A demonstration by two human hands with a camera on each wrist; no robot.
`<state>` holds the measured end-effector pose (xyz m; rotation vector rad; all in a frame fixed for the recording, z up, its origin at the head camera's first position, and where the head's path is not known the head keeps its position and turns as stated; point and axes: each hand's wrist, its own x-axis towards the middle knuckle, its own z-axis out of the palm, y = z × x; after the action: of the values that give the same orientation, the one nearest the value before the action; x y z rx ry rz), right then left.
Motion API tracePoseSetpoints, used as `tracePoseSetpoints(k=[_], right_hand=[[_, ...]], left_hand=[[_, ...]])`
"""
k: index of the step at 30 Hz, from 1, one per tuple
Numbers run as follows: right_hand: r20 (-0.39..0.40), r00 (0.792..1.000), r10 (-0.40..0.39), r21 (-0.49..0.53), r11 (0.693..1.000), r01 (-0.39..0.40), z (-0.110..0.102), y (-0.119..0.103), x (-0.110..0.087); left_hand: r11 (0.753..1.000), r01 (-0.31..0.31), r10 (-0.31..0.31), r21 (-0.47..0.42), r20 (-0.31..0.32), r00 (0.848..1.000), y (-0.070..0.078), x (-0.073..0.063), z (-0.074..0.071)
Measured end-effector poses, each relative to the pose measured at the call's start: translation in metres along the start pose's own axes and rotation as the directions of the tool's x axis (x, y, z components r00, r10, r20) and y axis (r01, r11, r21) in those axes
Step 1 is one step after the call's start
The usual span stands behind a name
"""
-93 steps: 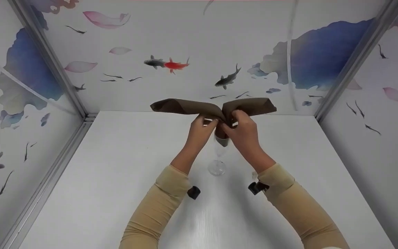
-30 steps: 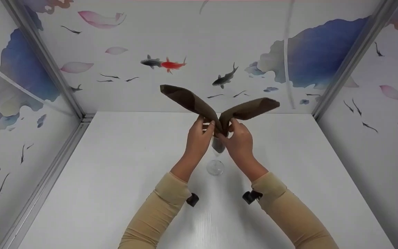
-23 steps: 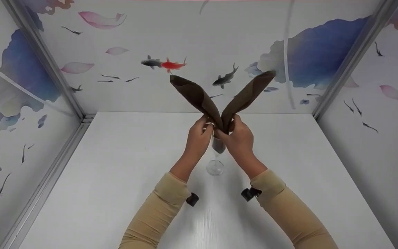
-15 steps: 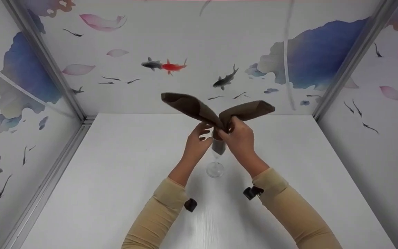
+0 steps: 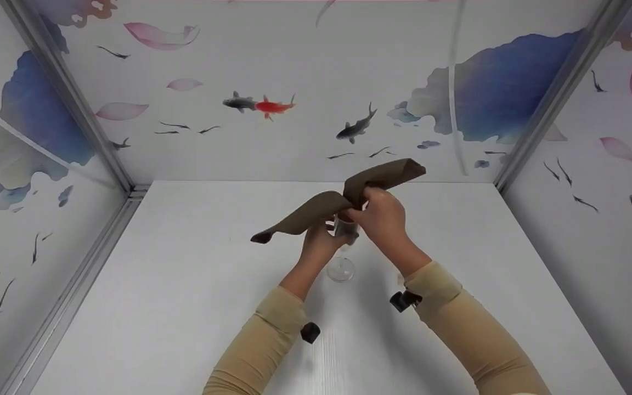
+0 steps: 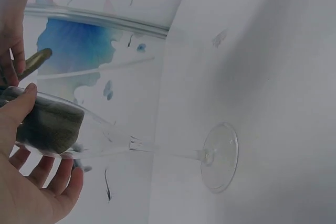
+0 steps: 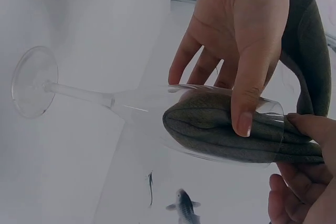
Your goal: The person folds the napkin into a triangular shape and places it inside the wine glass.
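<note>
A champagne flute [image 5: 341, 270] stands upright on the white table. The rolled lower part of a dark brown cloth napkin [image 7: 210, 129] is tucked in its bowl. Two wings of the napkin [image 5: 316, 213] spread out above the rim: the left one droops, the right one points up to the right. My left hand [image 5: 320, 244] grips the bowl, thumb on one side and fingers on the other, as the left wrist view shows. At the rim, my right hand [image 5: 384, 216] pinches the napkin between thumb and fingers. The wings hide part of the left fingers in the head view.
The white table [image 5: 184, 307] is bounded by a back wall [image 5: 294, 49] printed with fish and petals. Side panels with metal rails [image 5: 74, 104] rise at left and right. Black wrist cameras [image 5: 310, 332] sit at both cuffs.
Both hands pinched the napkin before; my left hand has let go and moved down onto the flute's bowl. The wings rose into a V, then sank, the left one drooping lowest.
</note>
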<state>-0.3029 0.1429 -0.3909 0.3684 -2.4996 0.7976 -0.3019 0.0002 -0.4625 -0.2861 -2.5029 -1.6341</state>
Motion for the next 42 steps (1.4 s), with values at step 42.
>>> tracePoseSetpoints(k=[42], right_hand=[[0.211,0.977,0.028,-0.165,0.986,0.008,0.002,-0.005,0.018]], left_hand=[[0.992,-0.117,0.107,-0.039,-0.199,0.974,-0.007,-0.011,0.023]])
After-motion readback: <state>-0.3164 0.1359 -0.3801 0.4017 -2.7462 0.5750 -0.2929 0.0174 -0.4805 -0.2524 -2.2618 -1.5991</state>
